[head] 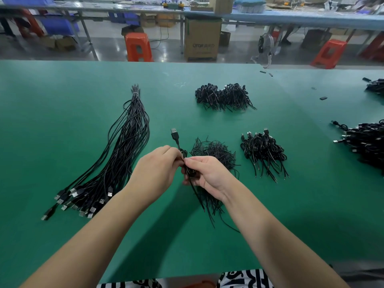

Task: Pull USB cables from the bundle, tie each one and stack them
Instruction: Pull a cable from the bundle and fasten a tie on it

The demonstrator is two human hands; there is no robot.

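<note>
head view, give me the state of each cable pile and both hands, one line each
left hand: pinching the held cable
right hand: gripping the held cable
held cable: folded between both hands, plug up, tail hanging down
bundle: straight cables, banded at the far end, plugs fanned out near
tie pile: loose heap under the hands
near stack: tied cables, piled
far stack: tied cables, piled

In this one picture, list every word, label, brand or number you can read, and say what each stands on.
"QTOP": this seems to be the print on the front of the cardboard box under the far bench; the characters after it are too blurred to read.
Striped fabric at the bottom edge: black and white pattern, no readable words.
USB plug of the cable held in both hands: no readable marking.
</note>
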